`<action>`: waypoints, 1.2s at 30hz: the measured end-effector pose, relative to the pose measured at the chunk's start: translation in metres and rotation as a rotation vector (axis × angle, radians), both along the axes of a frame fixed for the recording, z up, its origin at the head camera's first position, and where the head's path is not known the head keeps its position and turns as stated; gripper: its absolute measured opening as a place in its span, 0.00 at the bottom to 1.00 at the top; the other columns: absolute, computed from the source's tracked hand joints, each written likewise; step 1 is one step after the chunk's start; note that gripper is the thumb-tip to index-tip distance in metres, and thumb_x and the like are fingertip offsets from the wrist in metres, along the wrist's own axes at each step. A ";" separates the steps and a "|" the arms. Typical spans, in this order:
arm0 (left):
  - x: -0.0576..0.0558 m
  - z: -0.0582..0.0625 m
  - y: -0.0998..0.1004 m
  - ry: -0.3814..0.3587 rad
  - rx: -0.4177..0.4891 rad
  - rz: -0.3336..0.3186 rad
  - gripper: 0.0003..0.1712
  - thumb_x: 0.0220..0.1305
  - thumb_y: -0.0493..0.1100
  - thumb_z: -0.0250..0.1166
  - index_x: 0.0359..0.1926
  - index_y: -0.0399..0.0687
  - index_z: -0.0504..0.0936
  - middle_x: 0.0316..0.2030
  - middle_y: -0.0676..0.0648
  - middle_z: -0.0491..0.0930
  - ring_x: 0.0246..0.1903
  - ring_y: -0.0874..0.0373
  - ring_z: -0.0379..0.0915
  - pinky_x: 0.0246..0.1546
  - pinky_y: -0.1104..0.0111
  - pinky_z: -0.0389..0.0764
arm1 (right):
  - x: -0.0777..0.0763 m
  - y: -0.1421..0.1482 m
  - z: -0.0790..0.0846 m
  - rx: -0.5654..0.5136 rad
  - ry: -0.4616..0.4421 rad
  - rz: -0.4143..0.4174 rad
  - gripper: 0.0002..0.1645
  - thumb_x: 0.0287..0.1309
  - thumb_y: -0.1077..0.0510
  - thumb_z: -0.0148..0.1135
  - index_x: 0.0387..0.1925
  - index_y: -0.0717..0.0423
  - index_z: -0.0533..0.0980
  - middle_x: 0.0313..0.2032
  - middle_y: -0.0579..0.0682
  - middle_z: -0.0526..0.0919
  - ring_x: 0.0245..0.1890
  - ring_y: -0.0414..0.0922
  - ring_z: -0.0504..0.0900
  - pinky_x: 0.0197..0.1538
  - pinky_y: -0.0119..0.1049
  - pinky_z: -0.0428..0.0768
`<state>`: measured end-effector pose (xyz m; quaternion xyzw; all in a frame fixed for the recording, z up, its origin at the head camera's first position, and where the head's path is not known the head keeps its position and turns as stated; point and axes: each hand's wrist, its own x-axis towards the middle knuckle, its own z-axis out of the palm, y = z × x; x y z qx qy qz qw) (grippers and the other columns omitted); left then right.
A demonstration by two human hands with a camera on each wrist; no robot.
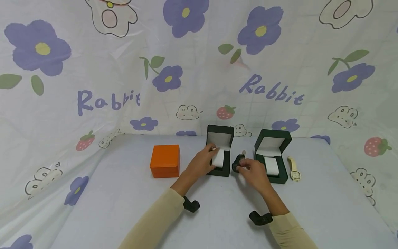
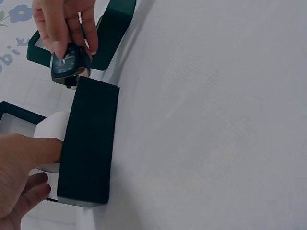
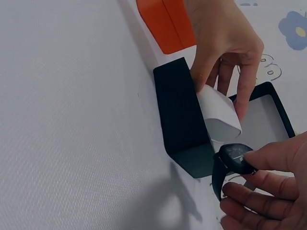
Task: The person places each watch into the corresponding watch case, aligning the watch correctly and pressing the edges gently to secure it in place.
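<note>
My left hand [image 1: 200,162] grips the white cushion [image 3: 218,112] inside an open dark green watch box [image 1: 226,164], thumb on one side and fingers on the other. The cushion looks slightly raised and tilted in the right wrist view. Just right of that box, my right hand [image 1: 256,174] pinches a black watch [image 3: 236,158] by its round case, the dark dial showing and the strap hanging curved. In the left wrist view, this watch [image 2: 66,63] is close beside the box's corner. Part of its strap is hidden behind my fingers.
A second open green box [image 1: 283,171] with a white cushion [image 1: 271,166] stands to the right. Beyond it lies a gold-coloured watch [image 1: 294,171]. At left sits a closed orange box [image 1: 165,161]. A printed curtain [image 1: 199,93] hangs behind the white table [image 1: 217,214].
</note>
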<state>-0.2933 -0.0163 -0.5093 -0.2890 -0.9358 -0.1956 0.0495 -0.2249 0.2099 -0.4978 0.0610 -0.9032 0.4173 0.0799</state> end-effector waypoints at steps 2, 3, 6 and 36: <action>0.000 -0.003 -0.001 0.022 0.018 -0.012 0.43 0.56 0.39 0.79 0.72 0.44 0.71 0.68 0.44 0.65 0.61 0.52 0.73 0.62 0.65 0.77 | 0.001 0.000 0.001 -0.011 0.004 0.002 0.11 0.63 0.63 0.67 0.42 0.69 0.82 0.44 0.63 0.86 0.50 0.60 0.84 0.57 0.55 0.82; 0.000 -0.004 -0.002 0.033 0.028 -0.017 0.44 0.56 0.39 0.79 0.72 0.44 0.71 0.68 0.44 0.65 0.62 0.52 0.73 0.62 0.65 0.77 | 0.001 -0.001 0.002 -0.021 0.005 0.001 0.11 0.63 0.63 0.67 0.43 0.69 0.82 0.44 0.63 0.86 0.50 0.60 0.84 0.57 0.55 0.82; 0.000 -0.009 -0.004 0.058 0.073 -0.034 0.44 0.56 0.38 0.79 0.72 0.44 0.70 0.68 0.44 0.63 0.65 0.51 0.71 0.63 0.66 0.76 | 0.003 -0.002 0.005 -0.039 0.010 -0.009 0.13 0.65 0.62 0.66 0.45 0.68 0.82 0.45 0.62 0.86 0.52 0.60 0.83 0.59 0.55 0.80; 0.020 0.005 -0.021 -0.018 0.673 -0.230 0.47 0.50 0.30 0.79 0.71 0.43 0.71 0.67 0.38 0.62 0.62 0.43 0.71 0.51 0.58 0.84 | 0.021 -0.007 0.039 -0.195 0.085 -0.037 0.12 0.68 0.57 0.66 0.46 0.62 0.82 0.46 0.59 0.87 0.54 0.57 0.84 0.66 0.64 0.70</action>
